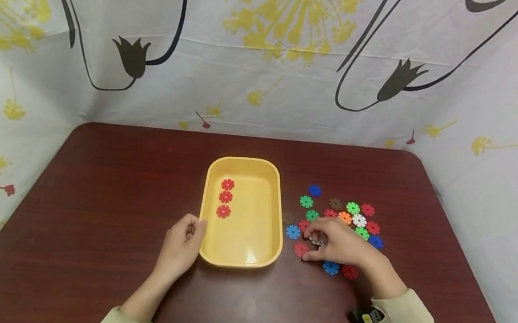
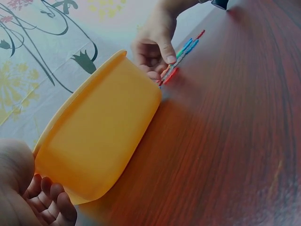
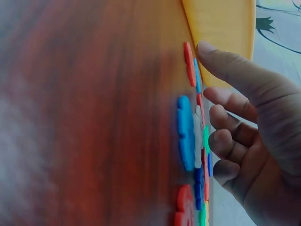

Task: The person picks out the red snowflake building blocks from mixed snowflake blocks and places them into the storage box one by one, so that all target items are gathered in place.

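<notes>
A yellow tray point(image 1: 204, 198) sits mid-table with three red discs point(image 1: 225, 197) in a row on its left side. To its right lies a loose pile of coloured discs point(image 1: 352, 213). My right hand point(image 1: 309, 244) hovers over the pile's near left part with fingers curled, thumb by a red disc point(image 1: 301, 249). The right wrist view shows that hand point(image 3: 208, 75) with nothing between thumb and fingers, beside a blue disc point(image 3: 186, 132). My left hand point(image 1: 192, 230) rests loosely curled against the tray's near left corner; in the left wrist view its fingers point(image 2: 49, 197) lie under the tray's wall point(image 2: 103, 127).
The dark red table point(image 1: 104, 205) is closed in by a flowered white curtain point(image 1: 273, 73) at the back and both sides. Bare tabletop stretches left of the tray and along the near edge. A black wrist camera point(image 1: 366, 317) sits on the right sleeve.
</notes>
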{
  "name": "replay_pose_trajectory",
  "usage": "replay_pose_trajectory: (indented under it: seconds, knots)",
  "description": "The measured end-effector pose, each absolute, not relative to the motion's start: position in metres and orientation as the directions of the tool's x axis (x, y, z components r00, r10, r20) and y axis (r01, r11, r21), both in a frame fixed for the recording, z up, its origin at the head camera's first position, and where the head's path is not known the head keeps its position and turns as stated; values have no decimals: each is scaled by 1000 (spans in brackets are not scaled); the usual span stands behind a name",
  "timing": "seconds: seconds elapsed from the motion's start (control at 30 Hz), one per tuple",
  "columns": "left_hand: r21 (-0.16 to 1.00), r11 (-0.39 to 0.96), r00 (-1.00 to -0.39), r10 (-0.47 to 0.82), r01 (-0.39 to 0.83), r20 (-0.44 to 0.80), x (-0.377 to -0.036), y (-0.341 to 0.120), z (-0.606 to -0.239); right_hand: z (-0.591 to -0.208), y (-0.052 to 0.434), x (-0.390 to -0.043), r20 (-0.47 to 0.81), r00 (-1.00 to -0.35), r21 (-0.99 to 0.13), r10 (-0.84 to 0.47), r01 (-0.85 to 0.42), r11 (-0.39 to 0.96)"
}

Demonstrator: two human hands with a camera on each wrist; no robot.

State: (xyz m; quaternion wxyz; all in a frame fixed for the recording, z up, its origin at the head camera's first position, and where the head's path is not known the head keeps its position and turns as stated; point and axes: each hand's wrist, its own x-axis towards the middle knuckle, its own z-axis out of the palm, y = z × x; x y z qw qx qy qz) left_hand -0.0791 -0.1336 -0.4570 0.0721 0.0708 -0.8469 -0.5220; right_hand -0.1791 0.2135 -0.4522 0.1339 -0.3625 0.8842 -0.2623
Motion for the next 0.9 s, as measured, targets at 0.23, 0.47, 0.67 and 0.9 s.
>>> replay_pose_trajectory:
  seconds: [0.23, 0.47, 0.67, 0.9]
  knots:
    - [898, 438, -978, -203, -45, 50, -79, -134, -458, -450, 210, -176, -58, -694, -523, -717, -591, 614]
    - [901, 431, -979, -200, -44, 48, -79, -134, -458, -453, 207, -177, -48, -686, -518, -726, -605, 605]
    - [904, 426, -979, -197, -44, 45, -79, -134, -458, -453, 205, -178, -55, -687, -537, -725, -592, 602]
    - [898, 435, -979, -202, -60, 32, -79, -133, -457, -451, 203, -178, -69, -704, -545, -706, -567, 618]
